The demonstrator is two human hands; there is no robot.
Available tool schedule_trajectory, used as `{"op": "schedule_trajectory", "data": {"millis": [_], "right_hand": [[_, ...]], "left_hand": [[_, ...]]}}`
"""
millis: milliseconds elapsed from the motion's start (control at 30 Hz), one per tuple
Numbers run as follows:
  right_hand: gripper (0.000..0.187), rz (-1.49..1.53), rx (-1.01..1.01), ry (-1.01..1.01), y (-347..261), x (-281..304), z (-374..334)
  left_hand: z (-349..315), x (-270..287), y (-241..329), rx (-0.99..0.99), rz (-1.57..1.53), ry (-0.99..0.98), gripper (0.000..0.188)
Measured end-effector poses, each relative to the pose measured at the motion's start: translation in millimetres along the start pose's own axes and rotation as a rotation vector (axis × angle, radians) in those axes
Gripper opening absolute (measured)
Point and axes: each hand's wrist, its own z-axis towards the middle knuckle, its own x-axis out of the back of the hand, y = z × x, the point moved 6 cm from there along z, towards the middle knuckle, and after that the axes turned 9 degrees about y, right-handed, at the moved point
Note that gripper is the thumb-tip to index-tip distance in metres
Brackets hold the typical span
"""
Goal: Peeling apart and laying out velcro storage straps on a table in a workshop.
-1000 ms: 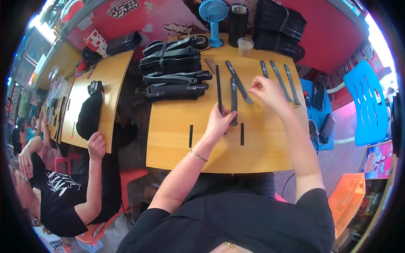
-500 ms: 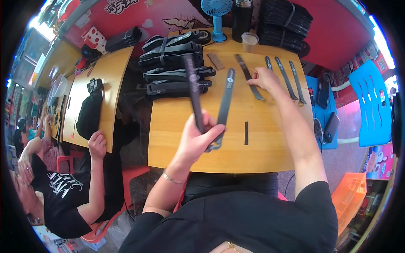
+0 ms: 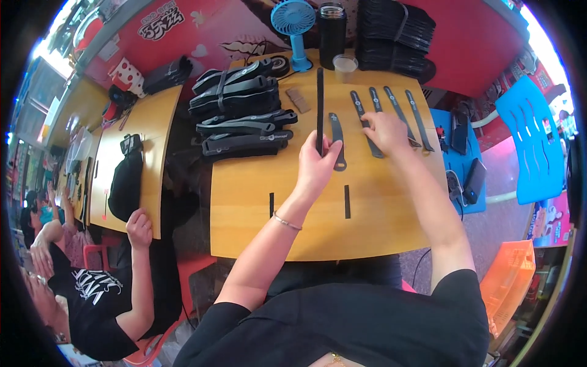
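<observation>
My left hand (image 3: pixel 316 165) is raised over the middle of the table, closed around a black strap (image 3: pixel 320 107) that stands upright, edge-on. Beside its fingertips is a second dark strap (image 3: pixel 335 128) with a rounded, holed lower end; I cannot tell whether it is held or lies on the table. Farther right, my right hand (image 3: pixel 389 131) has its fingers closed at the edge of a flat black strap (image 3: pixel 359 110) with a small pale print. Next to it, more such straps (image 3: pixel 400 113) lie in a slanting row, one partly hidden by the hand.
Bundled black straps (image 3: pixel 238 110) are piled on the table's left, more (image 3: pixel 397 37) at the back. A blue fan (image 3: pixel 293 24), black bottle (image 3: pixel 331 37), cup (image 3: pixel 345 66) and brown piece (image 3: pixel 298 100) stand or lie there. Two black strips (image 3: pixel 347 202) mark the front. A co-worker's hand (image 3: pixel 139 229) is left.
My left hand has moved forward and right, and its strap has turned edge-on. The strap at my right hand has straightened into line with the row. The view has shifted slightly.
</observation>
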Motion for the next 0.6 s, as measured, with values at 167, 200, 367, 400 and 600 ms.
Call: {"op": "schedule_trajectory", "data": {"millis": [167, 200, 367, 400, 600], "right_hand": [[0.031, -0.048, 0.049, 0.055, 12.2, -0.5, 3.9], [0.031, -0.043, 0.051, 0.056, 9.2, 0.8, 7.1], [0.025, 0.057, -0.094, 0.063, 13.3, 1.7, 14.4], [0.025, 0.057, -0.096, 0.061, 14.0, 0.2, 14.2], [0.022, 0.072, 0.065, 0.094, -14.1, -6.7, 12.5]], "left_hand": [[28.7, -26.0, -8.9, -0.034, 0.028, 0.038, 0.024], [36.3, -28.2, -14.9, -0.037, 0.032, 0.040, 0.024], [64.9, -35.5, -47.1, -0.029, 0.249, 0.008, 0.021], [64.4, -36.7, -48.2, -0.017, 0.327, -0.047, 0.020], [50.9, -27.3, -41.7, 0.238, 0.285, -0.289, 0.020]]}}
